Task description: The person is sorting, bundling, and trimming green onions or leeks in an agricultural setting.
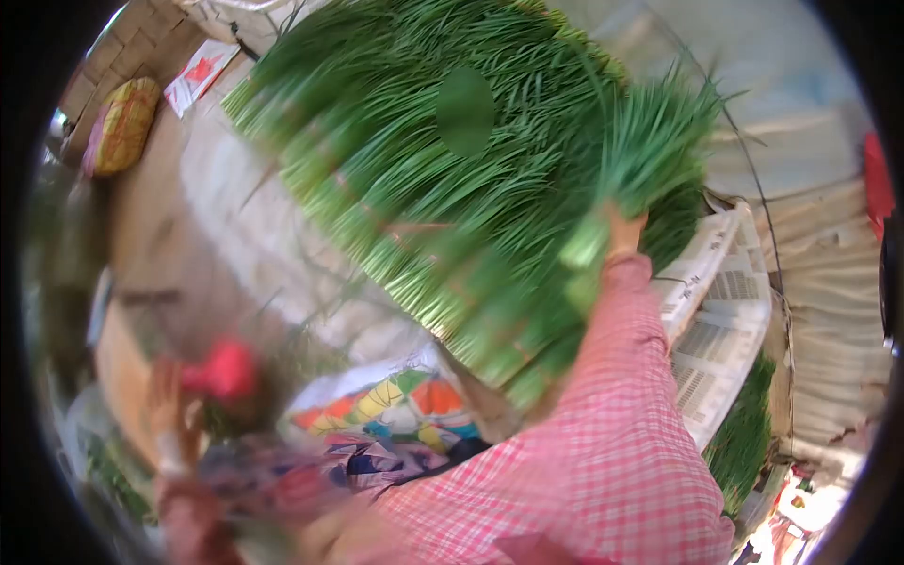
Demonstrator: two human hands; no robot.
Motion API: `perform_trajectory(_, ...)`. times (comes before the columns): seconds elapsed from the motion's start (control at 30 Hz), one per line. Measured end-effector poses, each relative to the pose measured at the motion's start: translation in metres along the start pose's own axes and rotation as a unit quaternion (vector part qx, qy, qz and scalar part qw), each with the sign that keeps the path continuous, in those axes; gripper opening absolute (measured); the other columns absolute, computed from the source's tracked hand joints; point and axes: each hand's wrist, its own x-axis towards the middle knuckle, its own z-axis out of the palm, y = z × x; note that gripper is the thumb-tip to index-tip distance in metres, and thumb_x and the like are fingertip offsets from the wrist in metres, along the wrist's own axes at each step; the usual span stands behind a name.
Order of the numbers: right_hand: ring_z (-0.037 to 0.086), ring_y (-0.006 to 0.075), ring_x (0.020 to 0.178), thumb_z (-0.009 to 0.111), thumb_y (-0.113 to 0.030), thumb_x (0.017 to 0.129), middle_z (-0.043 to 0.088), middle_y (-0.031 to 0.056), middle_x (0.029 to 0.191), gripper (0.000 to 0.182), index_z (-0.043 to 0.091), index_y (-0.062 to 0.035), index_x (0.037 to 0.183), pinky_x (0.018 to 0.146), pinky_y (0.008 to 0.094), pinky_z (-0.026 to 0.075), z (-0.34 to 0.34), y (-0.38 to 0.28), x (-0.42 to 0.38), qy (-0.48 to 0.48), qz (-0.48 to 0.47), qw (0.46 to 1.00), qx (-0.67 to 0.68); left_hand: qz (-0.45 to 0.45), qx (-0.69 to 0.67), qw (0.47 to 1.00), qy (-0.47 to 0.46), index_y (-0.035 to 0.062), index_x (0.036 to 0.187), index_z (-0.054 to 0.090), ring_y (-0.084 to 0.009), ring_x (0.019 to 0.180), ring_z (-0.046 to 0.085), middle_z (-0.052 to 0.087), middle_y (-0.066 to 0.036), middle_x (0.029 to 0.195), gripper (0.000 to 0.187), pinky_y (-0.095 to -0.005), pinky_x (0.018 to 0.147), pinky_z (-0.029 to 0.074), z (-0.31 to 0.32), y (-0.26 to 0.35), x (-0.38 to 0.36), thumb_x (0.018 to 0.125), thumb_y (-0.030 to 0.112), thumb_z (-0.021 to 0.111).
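A large pile of long green leafy stalks [405, 160] fills the upper middle, with pale cut ends along its lower left edge. Stretched out at the right side of the pile, my right hand [623, 231] is wrapped round a bunch of green stalks [650, 141], leaves pointing up and pale ends below the fist. At the lower left, my left hand [174, 405] is blurred, its fingers apart, beside a red object [226, 370] too smeared to make out. Nothing shows in that hand.
White plastic crates [720, 325] stand right of the pile, with more greens [741, 438] below them. A colourful patterned cloth or bag [395, 405] lies near my lap. A yellow and pink sack [122, 127] rests at the upper left. A dark cord hangs at the right.
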Motion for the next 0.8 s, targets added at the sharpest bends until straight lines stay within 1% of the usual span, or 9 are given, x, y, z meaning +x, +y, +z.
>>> perform_trajectory(0.03, 0.035, 0.03, 0.123, 0.081, -0.042, 0.053, 0.031, 0.0194, 0.136, 0.112, 0.017, -0.0055, 0.137, 0.103, 0.0374, 0.028, -0.005, 0.051, -0.003, 0.026, 0.122, 0.954, -0.273, -0.047, 0.048, 0.997, -0.032, 0.0108, 0.134, 0.033, -0.0308, 0.13, 0.026, 0.03, -0.012, 0.139, 0.079, -0.0386, 0.106, 0.023, -0.007, 0.001, -0.011, 0.062, 0.006, 0.066)
perform_trajectory(0.13, 0.039, 0.0338, 0.121, 0.07, -0.058, 0.055, 0.036, 0.0211, 0.132, 0.105, 0.025, -0.0053, 0.135, 0.101, 0.0475, 0.03, 0.036, 0.052, -0.057, -0.002, 0.235, 0.828, -0.509, -0.153, 0.163, 0.969, -0.105, 0.0118, 0.135, 0.033, -0.0296, 0.13, 0.025, 0.029, -0.012, 0.14, 0.081, -0.0376, 0.106, 0.021, -0.036, 0.008, -0.051, 0.061, 0.008, 0.068)
perform_trajectory(0.17, 0.053, 0.0353, 0.105, 0.068, -0.043, 0.066, 0.047, 0.0162, 0.124, 0.084, 0.031, -0.0054, 0.131, 0.091, 0.0449, 0.041, 0.059, 0.0, -0.088, -0.022, 0.236, 0.835, -0.497, -0.178, 0.173, 0.964, -0.099, 0.0122, 0.135, 0.032, -0.0315, 0.131, 0.022, 0.027, -0.013, 0.14, 0.086, -0.039, 0.107, 0.02, -0.051, 0.013, -0.066, 0.058, 0.001, 0.068)
perform_trajectory(0.37, 0.054, 0.0319, 0.104, 0.062, -0.035, 0.072, 0.051, 0.0155, 0.121, 0.06, 0.041, -0.0043, 0.12, 0.088, 0.0443, 0.043, 0.017, 0.047, -0.023, -0.218, 0.031, 0.753, -0.62, -0.196, 0.128, 0.968, 0.09, 0.0126, 0.132, 0.036, -0.0352, 0.127, 0.028, 0.033, -0.015, 0.136, 0.075, -0.0422, 0.104, 0.027, -0.073, 0.011, -0.074, 0.063, 0.004, 0.063)
perform_trajectory(0.53, 0.055, 0.0291, 0.103, 0.057, -0.028, 0.078, 0.053, 0.0149, 0.119, 0.042, 0.05, -0.0033, 0.112, 0.085, 0.0438, 0.044, 0.058, -0.047, -0.018, -0.346, -0.109, 0.548, -0.753, -0.313, 0.094, 0.939, 0.105, 0.0128, 0.132, 0.035, -0.0343, 0.127, 0.028, 0.032, -0.017, 0.136, 0.075, -0.0393, 0.104, 0.026, -0.036, -0.056, -0.168, 0.064, 0.005, 0.065)
perform_trajectory(0.63, 0.056, 0.0274, 0.102, 0.054, -0.024, 0.082, 0.055, 0.0145, 0.117, 0.033, 0.055, -0.0028, 0.107, 0.083, 0.0435, 0.045, 0.156, -0.104, -0.079, -0.443, -0.272, 0.599, -0.609, -0.434, 0.034, 0.895, 0.095, 0.012, 0.134, 0.033, -0.0341, 0.128, 0.027, 0.031, -0.017, 0.137, 0.079, -0.0379, 0.105, 0.025, -0.015, -0.069, -0.22, 0.063, 0.005, 0.067)
perform_trajectory(0.7, 0.057, 0.0245, 0.067, 0.06, -0.017, 0.078, 0.063, 0.0129, 0.08, 0.016, 0.061, -0.0026, 0.085, 0.062, 0.0345, 0.045, 0.238, -0.108, -0.162, -0.525, -0.289, 0.725, -0.341, -0.464, 0.017, 0.879, 0.104, 0.0112, 0.134, 0.032, -0.0341, 0.128, 0.027, 0.03, -0.017, 0.138, 0.08, -0.0381, 0.105, 0.024, 0.014, -0.082, -0.26, 0.062, 0.005, 0.067)
perform_trajectory(0.73, 0.053, 0.0164, 0.064, 0.06, -0.017, 0.081, 0.061, 0.0051, 0.073, 0.015, 0.061, -0.0027, 0.082, 0.059, 0.0308, 0.043, 0.258, -0.16, -0.256, -0.623, -0.157, 0.728, -0.242, -0.481, 0.004, 0.87, 0.107, 0.0107, 0.134, 0.031, -0.0341, 0.129, 0.026, 0.03, -0.017, 0.138, 0.081, -0.0382, 0.105, 0.024, 0.029, -0.081, -0.275, 0.062, 0.005, 0.067)
perform_trajectory(0.8, 0.053, 0.0148, 0.068, 0.06, -0.019, 0.083, 0.06, 0.0026, 0.073, 0.015, 0.062, -0.0042, 0.084, 0.063, 0.0285, 0.043, 0.302, -0.15, -0.386, -0.684, -0.29, 0.661, -0.106, -0.501, -0.026, 0.858, 0.111, 0.0105, 0.134, 0.032, -0.0329, 0.129, 0.027, 0.03, -0.018, 0.138, 0.08, -0.0381, 0.105, 0.024, 0.052, -0.069, -0.297, 0.062, 0.005, 0.068)
